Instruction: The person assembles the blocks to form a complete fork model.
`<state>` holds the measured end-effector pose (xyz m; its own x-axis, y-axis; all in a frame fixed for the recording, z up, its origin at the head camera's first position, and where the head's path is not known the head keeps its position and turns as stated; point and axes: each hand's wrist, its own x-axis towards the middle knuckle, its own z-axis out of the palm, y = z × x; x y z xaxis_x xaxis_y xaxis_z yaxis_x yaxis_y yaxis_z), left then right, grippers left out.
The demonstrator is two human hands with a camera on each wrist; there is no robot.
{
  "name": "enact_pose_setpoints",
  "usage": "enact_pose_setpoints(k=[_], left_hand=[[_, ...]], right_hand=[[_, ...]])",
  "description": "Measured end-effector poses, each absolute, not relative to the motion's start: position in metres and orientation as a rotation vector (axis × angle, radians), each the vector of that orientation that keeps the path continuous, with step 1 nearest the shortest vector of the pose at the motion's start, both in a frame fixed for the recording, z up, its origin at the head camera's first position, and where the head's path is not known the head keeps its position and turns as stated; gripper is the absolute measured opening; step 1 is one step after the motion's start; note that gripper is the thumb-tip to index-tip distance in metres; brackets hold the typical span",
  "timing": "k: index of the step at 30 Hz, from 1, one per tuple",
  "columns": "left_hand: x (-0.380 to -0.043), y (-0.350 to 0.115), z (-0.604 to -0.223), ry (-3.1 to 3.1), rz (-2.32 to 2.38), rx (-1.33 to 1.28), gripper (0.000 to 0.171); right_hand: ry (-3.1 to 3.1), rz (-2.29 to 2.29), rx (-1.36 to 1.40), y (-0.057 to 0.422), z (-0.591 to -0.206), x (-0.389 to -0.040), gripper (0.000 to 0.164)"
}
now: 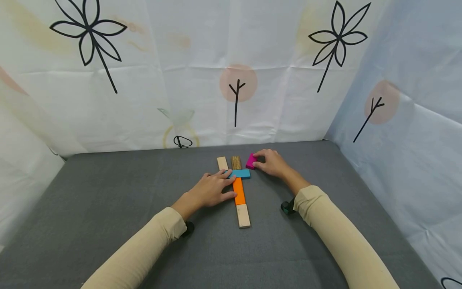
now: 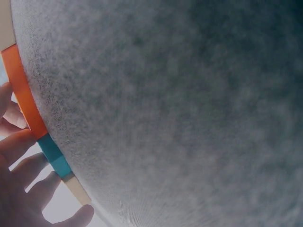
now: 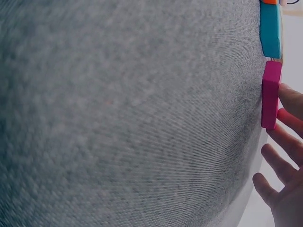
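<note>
Flat wooden blocks lie on the grey cloth in the head view. A blue block (image 1: 242, 174) lies crosswise at the upper end of an orange block (image 1: 239, 191), and a pale wood block (image 1: 243, 216) continues the line below. Above the blue one are another pale block (image 1: 222, 163) and a brown block (image 1: 236, 162). My left hand (image 1: 211, 189) rests its spread fingertips on the blue block, with the thumb at the orange block's left side. To the right, my right hand (image 1: 272, 163) pinches a magenta block (image 1: 250, 161) between thumb and fingers, just right of the brown one.
Grey cloth (image 1: 126, 208) covers the table. A white curtain (image 1: 202, 48) with plant drawings hangs behind the far edge, and another curtain (image 1: 426, 168) hangs on the right. Dark wrist cameras are strapped under both sleeves.
</note>
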<state>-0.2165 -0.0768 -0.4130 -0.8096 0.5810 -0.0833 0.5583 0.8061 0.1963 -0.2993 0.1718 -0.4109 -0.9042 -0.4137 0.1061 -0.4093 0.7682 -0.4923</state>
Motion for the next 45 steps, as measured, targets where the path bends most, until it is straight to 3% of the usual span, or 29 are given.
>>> enact_pose_setpoints(k=[45], left_hand=[[-0.2178, -0.0761, -0.4130, 2.838, 0.237, 0.889, 0.067]], right_hand=[[2.780, -0.750, -0.754, 0.1618, -0.4016, -0.3011, 0.037]])
